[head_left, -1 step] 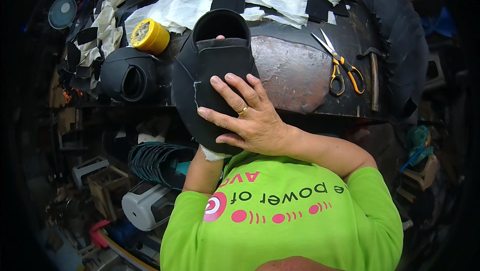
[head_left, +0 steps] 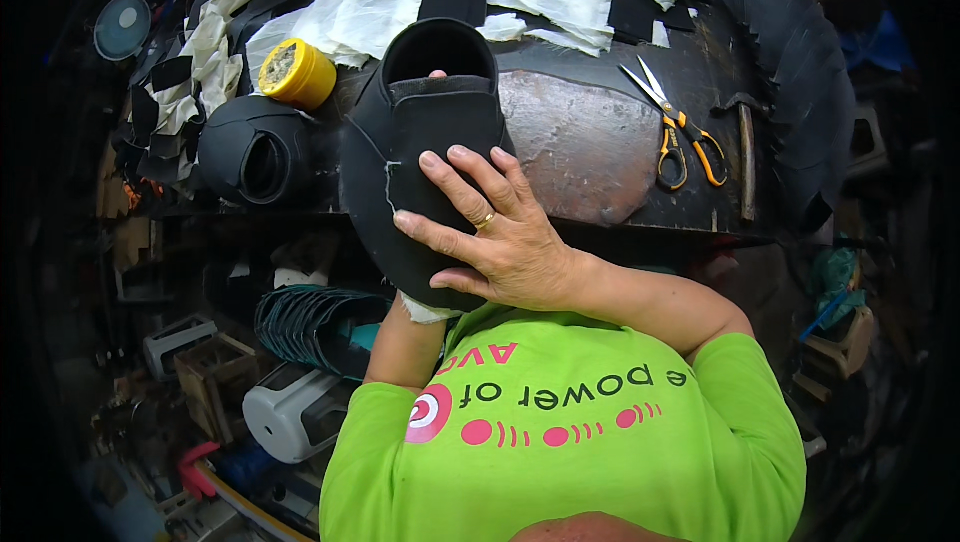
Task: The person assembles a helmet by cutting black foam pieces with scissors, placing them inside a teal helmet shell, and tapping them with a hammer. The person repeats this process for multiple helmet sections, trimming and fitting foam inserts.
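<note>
A black shoe upper (head_left: 440, 132) with a round collar opening at its far end is held up in front of my chest. My right hand (head_left: 500, 232) lies on its face, palm down, fingers spread. A ring is on one finger. Under the upper goes my left forearm, and a fingertip of my left hand (head_left: 437, 74) shows through the collar opening; its other fingers are hidden. Loose white thread (head_left: 390, 187) runs down the upper's left side, close to my right index fingertip. White lining cloth (head_left: 428, 312) sticks out at the near edge.
On the dark worktable lie a worn flat slab (head_left: 580, 142), orange-handled scissors (head_left: 675, 127) and a hammer (head_left: 747, 157). To the left are a yellow tub (head_left: 315, 79) and another black upper (head_left: 255, 147). White cloth pieces (head_left: 370, 12) cover the back. Stools (head_left: 285, 412) stand below left.
</note>
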### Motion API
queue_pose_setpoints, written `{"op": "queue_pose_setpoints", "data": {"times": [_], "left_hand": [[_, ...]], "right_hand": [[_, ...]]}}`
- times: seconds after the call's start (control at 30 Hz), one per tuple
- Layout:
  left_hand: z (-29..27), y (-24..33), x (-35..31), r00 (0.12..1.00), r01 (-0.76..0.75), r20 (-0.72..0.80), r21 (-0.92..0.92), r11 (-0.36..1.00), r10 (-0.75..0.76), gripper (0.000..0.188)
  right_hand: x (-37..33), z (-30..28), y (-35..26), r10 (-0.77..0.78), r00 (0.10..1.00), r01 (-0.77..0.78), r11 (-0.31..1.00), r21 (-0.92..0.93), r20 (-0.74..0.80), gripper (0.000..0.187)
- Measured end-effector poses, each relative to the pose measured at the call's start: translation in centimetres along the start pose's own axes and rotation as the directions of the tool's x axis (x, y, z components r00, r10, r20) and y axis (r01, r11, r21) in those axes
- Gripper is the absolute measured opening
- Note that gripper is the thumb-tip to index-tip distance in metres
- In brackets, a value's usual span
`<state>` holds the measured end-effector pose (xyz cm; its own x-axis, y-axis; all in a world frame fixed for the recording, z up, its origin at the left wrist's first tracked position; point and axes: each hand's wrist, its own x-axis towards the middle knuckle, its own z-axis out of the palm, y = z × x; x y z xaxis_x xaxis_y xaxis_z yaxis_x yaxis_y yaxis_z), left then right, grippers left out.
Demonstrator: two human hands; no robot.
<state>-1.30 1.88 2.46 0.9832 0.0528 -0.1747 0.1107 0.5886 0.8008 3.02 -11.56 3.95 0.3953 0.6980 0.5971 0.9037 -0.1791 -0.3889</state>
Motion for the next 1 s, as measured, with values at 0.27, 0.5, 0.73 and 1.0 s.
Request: {"op": "queue_pose_setpoints", "data": {"times": [0.27,0.5,0.73,1.0], "left_hand": [[1.9,-1.8,6.1,0.816,-0.431,0.495,0.865,-0.255,0.298,0.046],[1.0,-2.2,6.3,0.876,-0.447,0.427,0.893,0.046,0.224,0.043],[-0.3,-1.3,4.4,0.825,-0.54,0.556,0.828,-0.15,0.096,0.048],[1.8,2.5,3.8,0.802,-0.544,0.553,0.832,-0.106,0.224,0.039]], "right_hand": [[-1.5,-4.1,6.0,0.529,0.847,-0.352,0.64,0.683,-0.059,0.086],[-5.4,-5.7,11.2,0.58,0.814,-0.534,0.766,0.358,-0.028,0.069],[-4.4,-6.6,10.6,0.742,0.67,-0.693,0.617,0.372,0.017,0.066],[-4.7,-7.0,6.7,0.056,0.961,-0.099,0.984,-0.147,-0.272,0.062]]}}
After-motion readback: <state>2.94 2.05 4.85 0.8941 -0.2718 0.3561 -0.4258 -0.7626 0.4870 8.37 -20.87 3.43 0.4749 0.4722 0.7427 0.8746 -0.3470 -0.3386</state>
